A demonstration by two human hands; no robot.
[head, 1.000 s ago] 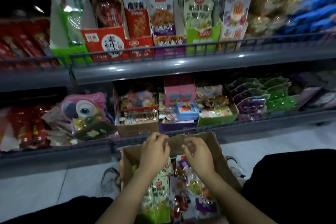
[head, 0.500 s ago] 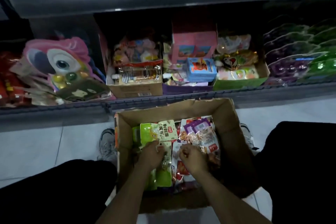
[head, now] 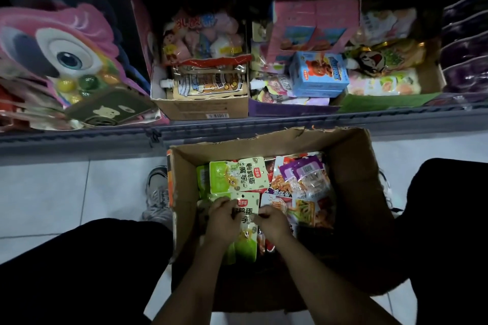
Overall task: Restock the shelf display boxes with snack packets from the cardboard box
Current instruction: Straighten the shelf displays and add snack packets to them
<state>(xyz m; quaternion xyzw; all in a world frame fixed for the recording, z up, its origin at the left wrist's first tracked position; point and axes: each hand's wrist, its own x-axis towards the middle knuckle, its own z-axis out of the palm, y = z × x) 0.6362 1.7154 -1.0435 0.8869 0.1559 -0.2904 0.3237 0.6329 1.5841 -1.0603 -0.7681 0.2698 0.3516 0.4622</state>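
Down on the floor, below the shelf: cardboard box (head: 351, 166) sits open between the person's knees, against the shelf edge (head: 264, 124).
Change: a second ago both hands were up at the box's far rim; now they are low inside it, and the view has tipped down onto the box.
Left hand (head: 221, 221): fingers curled onto the left edge of a green-and-cream packet (head: 244, 219).
Right hand (head: 272, 221): fingers pinch the same packet's right edge.
Packet: lying on the pile in the box, not yet lifted clear.
Other stock: a matching green packet (head: 239, 174) and purple packets (head: 306, 174) lie further back.
Reading: picking has begun; the display boxes (head: 203, 105) above wait for it.
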